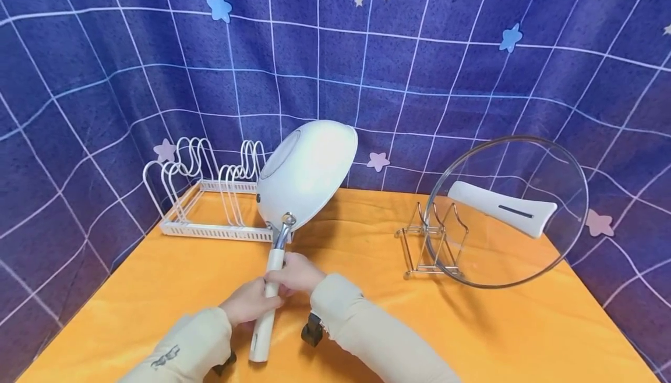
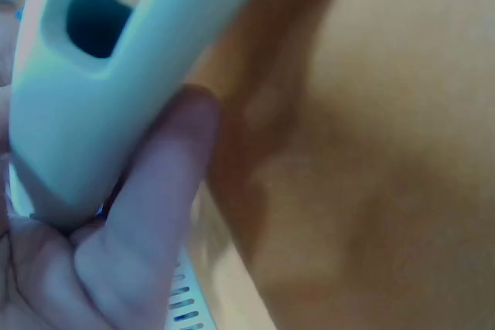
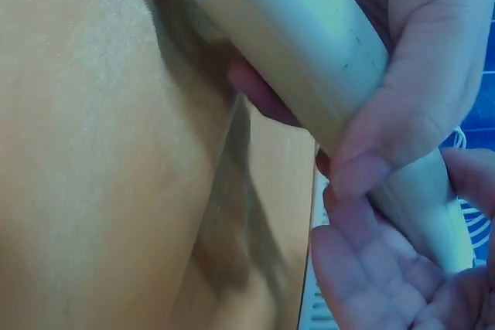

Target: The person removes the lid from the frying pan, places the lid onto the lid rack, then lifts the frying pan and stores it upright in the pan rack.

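Observation:
A white wok (image 1: 309, 173) is tilted on its side with its underside facing up and left. Its pale handle (image 1: 269, 307) slants down toward me. My left hand (image 1: 251, 300) grips the middle of the handle, its thumb lying across the top. Just above it, nearer the metal joint, my right hand (image 1: 297, 272) holds the same handle. In the right wrist view, the curled fingers (image 3: 371, 260) of the right hand lie under the handle. The wok overlaps the right end of a white wire rack (image 1: 209, 230); whether it rests in the slots I cannot tell.
On the right, a small metal wire rack (image 1: 432, 268) holds a glass lid (image 1: 503, 272) upright, with its white handle (image 1: 503, 205) facing me. An orange cloth (image 1: 362, 243) covers the table. Behind it hangs a blue gridded curtain (image 1: 398, 98).

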`<state>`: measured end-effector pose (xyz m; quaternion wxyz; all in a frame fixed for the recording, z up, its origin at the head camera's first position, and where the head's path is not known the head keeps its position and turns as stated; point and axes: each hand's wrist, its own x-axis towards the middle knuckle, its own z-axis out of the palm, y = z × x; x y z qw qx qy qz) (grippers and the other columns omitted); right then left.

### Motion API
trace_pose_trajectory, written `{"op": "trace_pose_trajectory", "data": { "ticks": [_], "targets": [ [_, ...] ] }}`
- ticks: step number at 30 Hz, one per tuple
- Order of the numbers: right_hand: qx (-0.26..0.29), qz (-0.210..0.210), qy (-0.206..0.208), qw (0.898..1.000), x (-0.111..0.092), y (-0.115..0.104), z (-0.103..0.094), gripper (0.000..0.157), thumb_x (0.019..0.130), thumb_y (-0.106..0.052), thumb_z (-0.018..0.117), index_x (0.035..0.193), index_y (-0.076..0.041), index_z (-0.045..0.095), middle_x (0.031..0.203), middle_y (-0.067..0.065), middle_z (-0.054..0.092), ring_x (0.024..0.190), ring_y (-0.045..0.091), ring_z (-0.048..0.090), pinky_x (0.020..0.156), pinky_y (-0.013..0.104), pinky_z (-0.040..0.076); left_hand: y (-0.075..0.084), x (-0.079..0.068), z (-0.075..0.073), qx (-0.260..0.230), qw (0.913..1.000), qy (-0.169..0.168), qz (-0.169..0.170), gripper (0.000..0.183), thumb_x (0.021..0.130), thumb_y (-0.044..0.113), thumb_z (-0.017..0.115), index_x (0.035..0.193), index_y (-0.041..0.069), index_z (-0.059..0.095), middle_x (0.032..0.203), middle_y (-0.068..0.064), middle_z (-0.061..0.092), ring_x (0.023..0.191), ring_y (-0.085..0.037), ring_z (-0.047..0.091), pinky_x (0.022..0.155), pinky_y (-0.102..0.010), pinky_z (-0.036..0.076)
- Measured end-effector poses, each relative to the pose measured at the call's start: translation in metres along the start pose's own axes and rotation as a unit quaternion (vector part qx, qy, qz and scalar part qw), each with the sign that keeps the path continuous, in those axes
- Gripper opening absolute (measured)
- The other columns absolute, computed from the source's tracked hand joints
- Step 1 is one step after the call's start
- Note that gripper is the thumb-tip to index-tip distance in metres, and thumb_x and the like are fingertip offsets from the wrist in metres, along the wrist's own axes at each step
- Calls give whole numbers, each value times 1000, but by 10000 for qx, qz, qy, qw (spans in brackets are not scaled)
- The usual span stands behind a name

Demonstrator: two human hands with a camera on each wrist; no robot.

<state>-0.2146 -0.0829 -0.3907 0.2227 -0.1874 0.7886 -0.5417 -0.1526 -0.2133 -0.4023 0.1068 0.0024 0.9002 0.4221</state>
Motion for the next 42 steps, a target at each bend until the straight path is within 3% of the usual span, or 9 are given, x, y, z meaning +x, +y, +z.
{"op": "trace_pose_trajectory", "data": {
  "ticks": [10,17,22,31,34,36,38,42],
  "targets": [
    [81,246,-147,9996,4,2,5,10,85,-7,65,89,-1,58,66,12,65,60,25,68,53,31,57,-6,1,-3,-255,9991,-332,-87,39,83,16,68,111,-5,51,81,-11,55,62,-25,61,38,-43,51],
    [-735,113,-434,9963,2,4,-2,19,89,-23,64,91,-5,57,63,7,64,54,18,64,48,28,52,-3,0,-7,39,9996,-170,-209,38,82,18,70,110,-1,53,80,-9,56,60,-24,60,38,-40,51],
    [-1113,156,-750,9908,0,5,-9,23,90,-26,62,100,-5,57,64,5,65,57,18,65,50,26,51,-5,1,-17,264,9991,-232,-235,41,81,18,70,111,-2,52,76,-10,56,58,-24,60,38,-37,50],
    [-1148,217,-959,9885,-20,11,-36,29,90,-21,62,112,-3,58,72,9,66,64,19,64,59,26,52,-11,3,-33,659,9964,-369,-398,43,82,21,72,110,-2,50,75,-10,55,53,-23,58,37,-32,48],
    [-1794,-115,-959,9790,-33,10,-54,35,89,-25,62,116,-4,59,83,7,68,72,14,63,70,24,51,-10,3,-36,873,9946,-388,-406,45,83,24,71,112,-2,50,76,-9,55,55,-21,58,40,-31,48],
    [-2314,-380,-886,9681,-45,10,-69,39,88,-26,62,120,-3,59,93,7,69,82,14,64,78,25,50,-5,2,-38,1375,9896,-272,-323,44,84,29,70,108,-3,50,75,-8,54,58,-20,56,45,-31,47],
    [-2781,-654,-751,9554,-58,11,-86,44,88,-28,61,124,-4,57,101,7,68,91,15,63,82,27,49,6,1,-41,2088,9777,52,-214,46,85,33,69,105,-4,50,76,-9,54,60,-21,54,48,-33,45],
    [-2790,-837,-324,9561,-83,14,-111,53,94,-31,58,136,0,47,124,19,59,112,30,58,95,42,46,45,-7,-36,3094,9425,1187,435,56,84,36,68,111,-8,49,89,-17,56,75,-30,58,58,-44,50]
  ]
}}
